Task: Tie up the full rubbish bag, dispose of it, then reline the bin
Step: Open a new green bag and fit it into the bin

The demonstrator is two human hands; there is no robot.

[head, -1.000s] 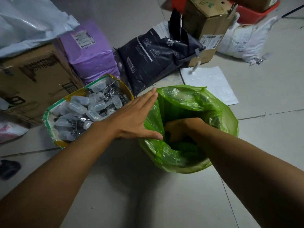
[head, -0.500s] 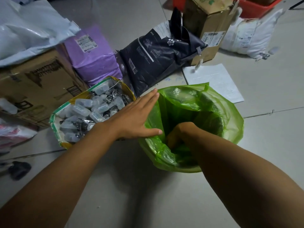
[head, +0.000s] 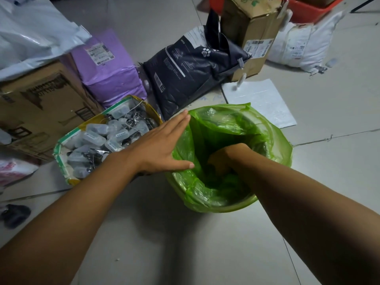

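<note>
The bin (head: 236, 205) stands on the tiled floor (head: 164, 233), lined with a green bag (head: 273, 145) whose top edge folds out over the rim and stands up crumpled on the far side. Inside the bin only green plastic shows, bunched at the bottom.

Just left of the bin sits an open yellow-and-green carton (head: 61, 161) heaped with small clear plastic cases (head: 96, 136) and bits of metal wire. Behind the bin a dark pet-product sack (head: 185, 73) with a paw print leans, a purple parcel (head: 107, 75) lies to its left, and a white sheet (head: 261, 101) lies flat on the floor to its right. A brown cardboard box (head: 39, 103) stands left of the carton.

The left hand (head: 162, 145) is flat, fingers straight and together, pressing the bag's left edge against the bin's rim, thumb pointing in over the liner. The right hand (head: 224, 159) reaches down inside the bin, knuckles up, fingers curled into the green plastic near the bottom; how much plastic it grips cannot be told, as the fingertips are buried.
</note>
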